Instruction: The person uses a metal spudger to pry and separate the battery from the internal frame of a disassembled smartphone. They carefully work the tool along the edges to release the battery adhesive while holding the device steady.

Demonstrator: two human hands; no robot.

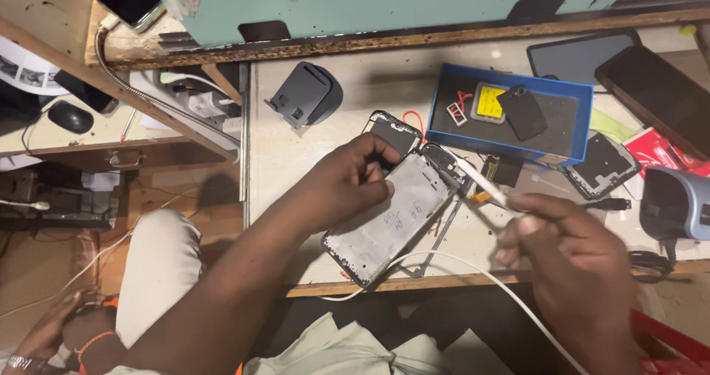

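Observation:
An opened phone frame [396, 223] with a silvery inner plate and blue handwriting lies tilted on the workbench [296, 168] near its front edge. My left hand [347, 186] grips its upper left side and holds it down. My right hand [566, 245], blurred, pinches a thin white tool [484, 183] whose tip points at the top right corner of the phone frame, beside a small orange flex part [482, 196]. A white cable [458, 268] runs under the phone frame and past my right wrist.
A blue tray [444, 105] holding small parts and a dark cover sits behind. A grey phone stand [307, 94], another phone back [600, 166], dark screens [651, 86] and a grey device [677, 205] surround it. Another person's hands [59, 334] show at lower left.

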